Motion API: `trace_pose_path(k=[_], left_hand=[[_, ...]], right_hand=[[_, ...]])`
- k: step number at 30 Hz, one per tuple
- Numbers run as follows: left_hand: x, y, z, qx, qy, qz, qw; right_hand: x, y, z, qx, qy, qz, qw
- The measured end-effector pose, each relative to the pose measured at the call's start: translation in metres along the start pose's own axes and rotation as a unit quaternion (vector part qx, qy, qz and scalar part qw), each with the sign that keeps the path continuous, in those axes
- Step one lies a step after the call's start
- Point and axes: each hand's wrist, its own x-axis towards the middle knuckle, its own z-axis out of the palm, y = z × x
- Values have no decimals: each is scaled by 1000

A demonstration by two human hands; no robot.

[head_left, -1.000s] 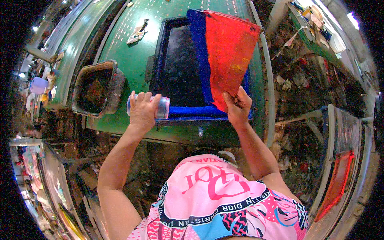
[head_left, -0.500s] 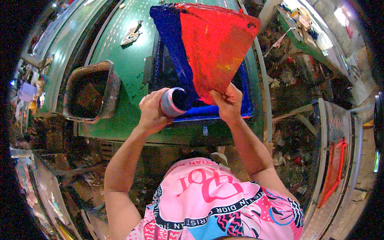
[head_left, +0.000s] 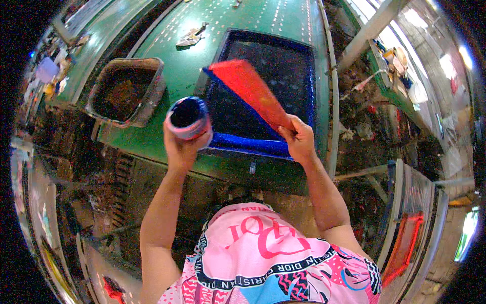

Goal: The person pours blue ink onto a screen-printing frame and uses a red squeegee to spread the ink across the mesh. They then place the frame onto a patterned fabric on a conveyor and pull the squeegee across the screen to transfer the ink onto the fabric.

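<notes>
My left hand (head_left: 178, 148) is wrapped around a small jar (head_left: 194, 130) with its mouth upward and something dark inside. In my right hand (head_left: 301, 140) one narrow end of a flat red sheet (head_left: 247, 87) with a dark blue edge is pinched; it looks like a scraper, but its exact kind is unclear. The sheet slants up and left over a dark printing screen (head_left: 253, 144) whose blue-smeared frame lies on the green table (head_left: 174, 71). The jar is just left of the frame's near left corner.
A grimy rectangular tub (head_left: 154, 88) stands on the table at the left. Farther back lies a crumpled scrap (head_left: 192, 36). A metal post (head_left: 369, 35) rises at the right. Beyond it is a side bench with assorted items (head_left: 397, 61). A red-edged frame (head_left: 405, 248) leans at the lower right.
The red sheet has swung down and turned, showing a narrower face and uncovering much of the screen. My left hand has moved the jar left, away from the sheet, and turned it more upright.
</notes>
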Motion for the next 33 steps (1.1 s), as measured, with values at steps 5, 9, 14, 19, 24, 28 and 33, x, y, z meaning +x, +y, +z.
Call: trace_pose_path(k=[5,9,14,19,24,28,33], left_hand=[[-60,39,-91,165,209,38,963],[-140,77,-172,205,387,75,896],[-254,140,-247,330,570,47,751],[-389,169,-316,352,703,53,616],[-466,187,-323,345,744,153,551],[-507,159,-355,311,785,136,517],[-538,133,-360,349,852,97,378]], right_hand=[[1,17,2,-174,-95,-8,980],[-3,30,8,-267,-169,-13,949],[-12,30,24,-354,-201,-15,913],[-29,46,36,-342,-209,-124,907],[-56,60,26,-349,-281,-130,885],[-43,81,55,-375,-306,-131,865],[-24,76,65,-376,-337,-161,848]])
